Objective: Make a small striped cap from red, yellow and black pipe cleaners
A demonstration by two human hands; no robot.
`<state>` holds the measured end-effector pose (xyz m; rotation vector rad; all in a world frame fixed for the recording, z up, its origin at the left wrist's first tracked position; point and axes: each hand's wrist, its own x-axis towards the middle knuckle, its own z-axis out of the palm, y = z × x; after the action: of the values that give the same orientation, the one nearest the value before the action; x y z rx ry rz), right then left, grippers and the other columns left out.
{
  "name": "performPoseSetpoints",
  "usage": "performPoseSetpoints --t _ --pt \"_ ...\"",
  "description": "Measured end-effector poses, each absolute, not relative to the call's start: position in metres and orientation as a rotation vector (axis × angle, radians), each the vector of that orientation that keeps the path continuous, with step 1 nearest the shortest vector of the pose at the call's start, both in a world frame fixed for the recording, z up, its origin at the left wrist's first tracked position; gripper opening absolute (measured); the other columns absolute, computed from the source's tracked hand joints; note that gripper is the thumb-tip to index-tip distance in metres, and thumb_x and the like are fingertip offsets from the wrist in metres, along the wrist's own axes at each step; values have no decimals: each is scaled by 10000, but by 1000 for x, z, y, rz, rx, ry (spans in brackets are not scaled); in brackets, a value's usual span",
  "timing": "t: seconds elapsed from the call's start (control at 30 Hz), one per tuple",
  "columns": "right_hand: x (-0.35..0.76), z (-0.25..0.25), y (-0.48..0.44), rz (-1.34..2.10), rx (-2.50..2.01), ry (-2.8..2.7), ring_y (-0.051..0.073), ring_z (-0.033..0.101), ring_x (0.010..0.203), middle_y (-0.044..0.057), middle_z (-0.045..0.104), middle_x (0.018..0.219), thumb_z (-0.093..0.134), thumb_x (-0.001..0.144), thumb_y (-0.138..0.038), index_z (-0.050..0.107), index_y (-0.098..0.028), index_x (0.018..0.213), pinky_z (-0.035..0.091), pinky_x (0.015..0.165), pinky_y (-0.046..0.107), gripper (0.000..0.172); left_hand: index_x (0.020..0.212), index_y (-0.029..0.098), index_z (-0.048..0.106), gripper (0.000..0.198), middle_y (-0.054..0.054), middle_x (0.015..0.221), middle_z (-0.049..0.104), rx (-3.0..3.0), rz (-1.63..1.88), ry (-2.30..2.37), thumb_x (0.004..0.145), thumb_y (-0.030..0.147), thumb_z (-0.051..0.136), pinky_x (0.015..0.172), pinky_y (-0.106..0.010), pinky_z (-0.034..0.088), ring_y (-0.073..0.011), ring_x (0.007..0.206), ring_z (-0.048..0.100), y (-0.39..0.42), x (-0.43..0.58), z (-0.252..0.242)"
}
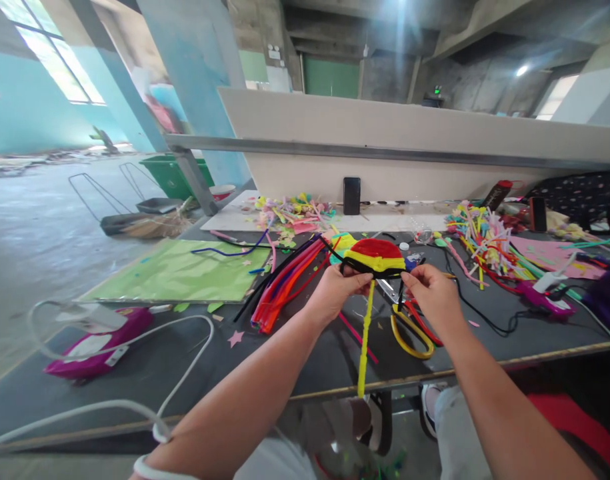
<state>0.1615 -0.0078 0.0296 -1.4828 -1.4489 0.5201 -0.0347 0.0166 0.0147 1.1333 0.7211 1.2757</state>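
Observation:
Between my two hands is a pipe-cleaner craft piece [377,249], red on top with a yellow band and a black strip along its lower edge. My left hand [337,288] pinches its left end, where a black pipe cleaner sticks out to the upper left. On the other side my right hand [431,287] pinches the right end of the black strip. A yellow pipe cleaner [367,340] hangs down from the piece past the table edge. Scissors with yellow handles [412,337] lie beneath, near my right hand, beside a red-handled tool partly hidden by that hand.
Red, purple and black pipe cleaners [285,287] lie left of my hands, by a green sheet [185,270]. A phone [351,195] leans on the back board. Magenta power strips [102,343] with cables sit at both sides. Colourful pipe-cleaner piles [485,237] stand behind.

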Motion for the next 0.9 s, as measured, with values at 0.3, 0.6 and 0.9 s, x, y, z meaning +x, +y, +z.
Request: performPoseSetpoints --t 0.3,0.6,0.9 --pt "155 30 -7 1005 -1177 -1141 155 614 574 6 680 675 708 693 -375 658 -203 847 492 553 269 235 753 106 677 256 -22 644 653 1090 1255 676 619 281 808 599 -286 517 -127 551 604 15 -34 17" --pt "172 38 -9 968 -1128 -1115 141 600 599 14 680 651 734 678 -366 679 -181 785 496 603 260 220 802 130 622 285 -52 731 680 1090 1191 645 741 393 713 629 -289 522 -144 611 639 24 -57 31" --pt "174 37 -8 1015 -1157 -1134 134 585 554 5 669 630 742 673 -359 682 -183 768 486 544 249 209 770 136 597 304 -18 652 624 1195 1245 691 763 430 674 557 -237 426 -109 545 562 25 -55 28"
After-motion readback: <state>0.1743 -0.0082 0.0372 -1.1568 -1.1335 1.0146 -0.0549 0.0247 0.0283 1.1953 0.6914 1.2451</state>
